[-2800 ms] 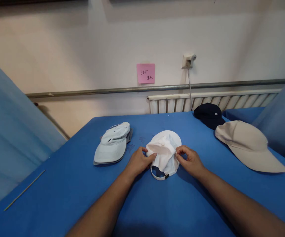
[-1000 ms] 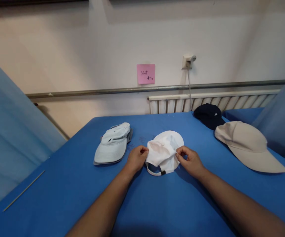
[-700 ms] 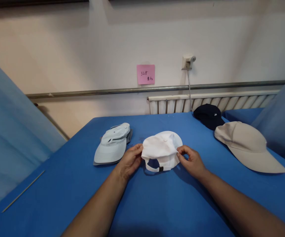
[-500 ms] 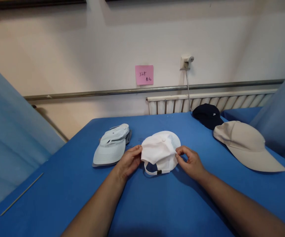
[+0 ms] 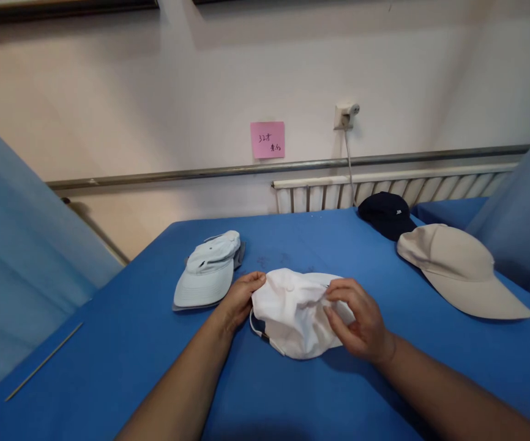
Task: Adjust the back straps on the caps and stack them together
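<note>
A white baseball cap [image 5: 295,312] is held just over the blue-covered table, its crown creased and its strap opening facing left. My left hand [image 5: 242,300] pinches the edge of the cap at its upper left. In front of the cap's right side, my right hand [image 5: 359,318] has its thumb and fingers apart, close to the brim; whether the fingertips touch the fabric I cannot tell. Left of my left hand lies a pale blue cap [image 5: 207,269] on top of a darker grey one that is mostly covered.
A beige cap [image 5: 462,266] and a navy cap [image 5: 387,214] lie at the right. A thin stick [image 5: 44,361] rests at the left on the blue table cover [image 5: 141,380]. Behind are a radiator [image 5: 329,195], a metal rail [image 5: 228,170] and a plugged socket [image 5: 345,116].
The white cap has turned so its brim points right and its strap left, and it has come a little nearer. My right hand has let go of the cap's edge and its fingers have spread.
</note>
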`<state>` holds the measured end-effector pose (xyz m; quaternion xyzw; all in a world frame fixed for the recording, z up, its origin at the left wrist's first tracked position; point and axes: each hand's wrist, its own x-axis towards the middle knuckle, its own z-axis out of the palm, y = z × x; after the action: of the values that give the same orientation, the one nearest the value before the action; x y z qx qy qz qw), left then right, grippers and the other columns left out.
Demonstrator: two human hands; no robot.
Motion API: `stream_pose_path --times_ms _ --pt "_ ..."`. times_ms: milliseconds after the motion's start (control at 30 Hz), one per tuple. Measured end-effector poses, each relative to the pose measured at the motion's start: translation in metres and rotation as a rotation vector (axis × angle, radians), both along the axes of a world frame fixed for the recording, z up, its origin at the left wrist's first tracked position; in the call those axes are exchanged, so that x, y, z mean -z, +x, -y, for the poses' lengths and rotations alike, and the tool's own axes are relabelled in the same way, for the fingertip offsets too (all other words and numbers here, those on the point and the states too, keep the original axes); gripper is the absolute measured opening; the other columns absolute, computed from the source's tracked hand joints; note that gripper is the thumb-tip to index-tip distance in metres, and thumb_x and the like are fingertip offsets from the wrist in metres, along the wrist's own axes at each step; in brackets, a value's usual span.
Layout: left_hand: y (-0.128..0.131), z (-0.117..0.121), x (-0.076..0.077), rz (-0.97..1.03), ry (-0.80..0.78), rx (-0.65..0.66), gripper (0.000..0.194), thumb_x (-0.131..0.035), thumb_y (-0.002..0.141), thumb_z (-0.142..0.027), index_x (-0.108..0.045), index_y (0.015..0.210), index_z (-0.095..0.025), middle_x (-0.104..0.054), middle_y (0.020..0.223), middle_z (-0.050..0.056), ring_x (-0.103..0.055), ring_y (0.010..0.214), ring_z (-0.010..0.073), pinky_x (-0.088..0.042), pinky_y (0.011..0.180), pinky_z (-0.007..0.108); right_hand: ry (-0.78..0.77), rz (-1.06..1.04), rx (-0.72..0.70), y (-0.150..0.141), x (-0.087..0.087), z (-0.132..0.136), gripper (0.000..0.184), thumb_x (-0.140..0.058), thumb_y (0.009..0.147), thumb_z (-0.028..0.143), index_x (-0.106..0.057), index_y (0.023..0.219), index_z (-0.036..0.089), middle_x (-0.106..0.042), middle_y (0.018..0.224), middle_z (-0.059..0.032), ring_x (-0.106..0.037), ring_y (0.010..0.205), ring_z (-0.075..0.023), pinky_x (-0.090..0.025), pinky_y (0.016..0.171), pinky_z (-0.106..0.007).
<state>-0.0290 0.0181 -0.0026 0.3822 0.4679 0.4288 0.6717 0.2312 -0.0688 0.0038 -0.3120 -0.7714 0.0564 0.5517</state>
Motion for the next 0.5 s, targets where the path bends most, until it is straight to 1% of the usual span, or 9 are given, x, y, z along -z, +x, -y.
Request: stream_pose_path --times_ms 33,133,233,333,500 --pt "0.0 -0.001 0.001 -0.01 -0.002 0.0 0.032 -0.083 0.061 -0.029 -0.057 0.071 -0.013 -0.057 0.061 -0.002 -0.049 0.05 0.0078 -0.034 0.049 0.019 -0.018 0.031 0.027 0.003 0.001 -0.005 0.029 -0.06 0.081 0.013 -0.053 0.108 0.021 -0.059 0.101 -0.0099 -0.058 0.097 -0.0253 -0.049 0.082 -0.043" --pt "0.0 -0.001 0.003 -0.023 -0.005 -0.001 0.033 -0.083 0.061 -0.03 -0.058 0.072 -0.013 -0.058 0.062 -0.001 -0.05 0.051 0.0086 -0.035 0.049 0.02 -0.066 0.197 0.041 0.009 0.004 -0.018 0.03 -0.067 0.08 0.023 -0.055 0.107 0.021 -0.057 0.108 -0.0113 -0.057 0.101 -0.0268 -0.049 0.084 -0.045" --pt "0.0 -0.001 0.002 -0.03 -0.005 -0.005 0.033 -0.083 0.06 -0.029 -0.058 0.072 -0.013 -0.059 0.062 -0.001 -0.05 0.051 0.0087 -0.035 0.049 0.02 -0.054 0.28 0.089 0.009 0.007 -0.023 0.022 -0.065 0.083 0.022 -0.056 0.103 0.021 -0.058 0.108 -0.0103 -0.058 0.099 -0.0254 -0.049 0.083 -0.043" --pt "0.001 -0.001 0.001 -0.025 0.0 -0.001 0.032 -0.083 0.061 -0.029 -0.058 0.072 -0.013 -0.059 0.062 -0.001 -0.051 0.051 0.0088 -0.035 0.05 0.02 -0.017 0.309 0.129 0.007 0.011 -0.024 0.016 -0.058 0.088 0.018 -0.057 0.103 0.022 -0.061 0.105 -0.0086 -0.059 0.094 -0.0229 -0.049 0.08 -0.04" --pt "0.001 0.0 0.0 -0.022 0.002 -0.004 0.032 -0.083 0.062 -0.029 -0.058 0.071 -0.013 -0.059 0.062 0.0 -0.051 0.052 0.0092 -0.036 0.051 0.02 0.001 0.242 0.164 0.008 0.015 -0.026 0.024 -0.057 0.09 0.023 -0.053 0.113 0.022 -0.063 0.107 -0.0109 -0.06 0.099 -0.0252 -0.05 0.081 -0.041"
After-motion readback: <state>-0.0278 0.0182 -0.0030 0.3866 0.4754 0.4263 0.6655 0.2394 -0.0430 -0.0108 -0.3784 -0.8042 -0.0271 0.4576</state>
